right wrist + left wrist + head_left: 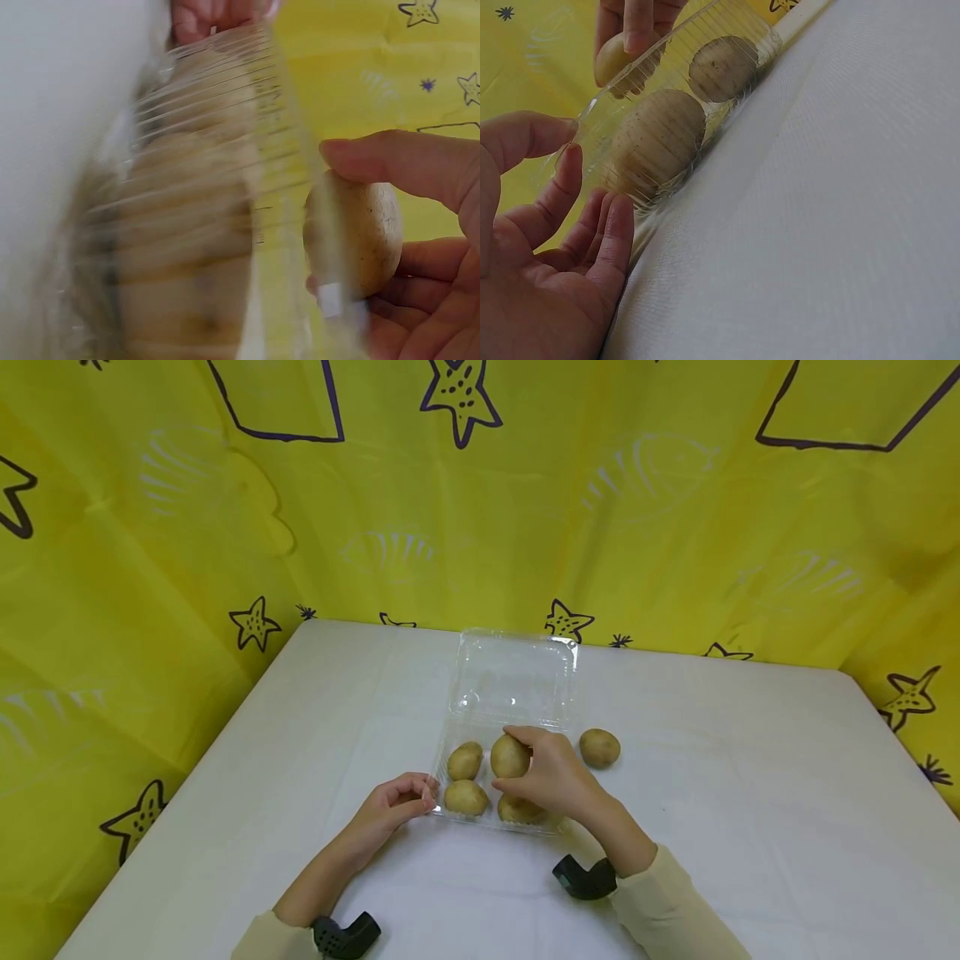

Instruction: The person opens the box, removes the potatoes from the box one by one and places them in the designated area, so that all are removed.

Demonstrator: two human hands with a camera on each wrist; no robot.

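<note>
A clear plastic clamshell container (491, 823) lies on the table with its lid (517, 677) folded back, away from me. My left hand (397, 806) pinches its left rim between thumb and index finger, the other fingers resting along the ribbed side wall. Two potatoes (466, 797) sit in the container's left half, one behind the other. Another potato (519, 810) lies at its front right, partly covered by my right hand (551, 774). That hand grips a potato (367, 232) between thumb and fingers, over the back right part of the container, just above the rim.
One loose potato (599, 748) lies on the white table (750, 793), right of the container. A yellow printed curtain (495, 527) hangs behind the table and along its sides. Each wrist wears a small black camera (585, 877).
</note>
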